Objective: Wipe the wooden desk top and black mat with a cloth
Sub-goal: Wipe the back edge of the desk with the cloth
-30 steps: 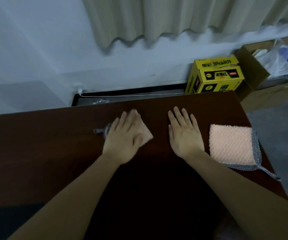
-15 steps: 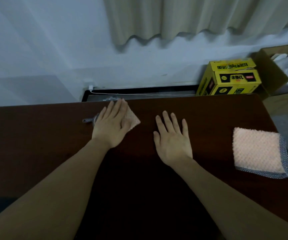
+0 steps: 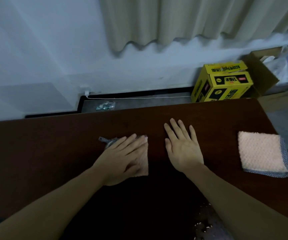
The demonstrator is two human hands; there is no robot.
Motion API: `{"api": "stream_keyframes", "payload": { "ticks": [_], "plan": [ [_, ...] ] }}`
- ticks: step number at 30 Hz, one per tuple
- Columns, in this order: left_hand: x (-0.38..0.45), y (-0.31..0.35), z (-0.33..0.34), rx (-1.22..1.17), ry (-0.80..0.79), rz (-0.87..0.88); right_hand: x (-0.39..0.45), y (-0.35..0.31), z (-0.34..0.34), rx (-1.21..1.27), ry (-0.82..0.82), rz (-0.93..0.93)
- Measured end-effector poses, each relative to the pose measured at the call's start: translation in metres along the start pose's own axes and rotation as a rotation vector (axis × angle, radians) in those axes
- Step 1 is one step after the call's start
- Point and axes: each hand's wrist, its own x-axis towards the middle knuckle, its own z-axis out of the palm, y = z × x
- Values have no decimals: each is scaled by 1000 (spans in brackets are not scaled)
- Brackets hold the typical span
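The dark wooden desk top [image 3: 44,153] fills the lower half of the view. My left hand [image 3: 124,158] lies flat, fingers straight, pressing a pink cloth [image 3: 144,163] with a grey checked edge onto the desk near its middle; most of the cloth is hidden under the hand. My right hand [image 3: 183,146] rests flat on the bare wood just to the right, fingers spread, holding nothing. A black mat [image 3: 139,205] lies close to me under both forearms.
A second pink cloth [image 3: 261,153] with a grey border lies folded at the desk's right end. Behind the desk stand a yellow carton [image 3: 223,84] and an open brown box [image 3: 268,80] on the floor, against a white wall with a curtain.
My left hand has drawn the cloth back from the far edge toward me and a little to the right. My right hand stays flat on the desk.
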Motion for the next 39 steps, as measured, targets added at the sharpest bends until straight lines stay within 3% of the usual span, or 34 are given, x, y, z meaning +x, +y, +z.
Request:
{"api": "stream_keyframes", "payload": {
  "ticks": [2, 7, 11, 15, 18, 20, 22, 26, 31, 34, 39],
  "plan": [
    [14, -25, -4, 24, 33, -27, 1, 0, 2, -6, -4, 9],
    [70, -66, -13, 16, 135, -358, 2, 0, 3, -15, 18, 18],
    [70, -57, -13, -40, 160, -405, 1, 0, 3, -17, 20, 22],
    [22, -16, -4, -44, 109, -262, 1, -2, 2, -28, 16, 32],
    [-23, 5, 7, -37, 10, 9, -1, -2, 2, -47, 8, 38],
    [-35, -5, 6, 17, -36, 162, -2, -3, 2, -53, 10, 36],
    [-25, -28, 4, 57, -35, 208, -1, -2, 2, -56, 10, 31],
    [20, -68, -2, 115, 63, -93, 0, 0, 3, -51, 24, 18],
    [66, -79, -12, -18, 145, -487, 1, 1, 2, -31, 26, 5],
    [59, -61, -8, -60, 153, -545, 2, 2, 2, -38, 2, -3],
    [0, 16, 6, -99, 152, -470, 2, 1, -1, -46, -35, -9]
  ]
}}
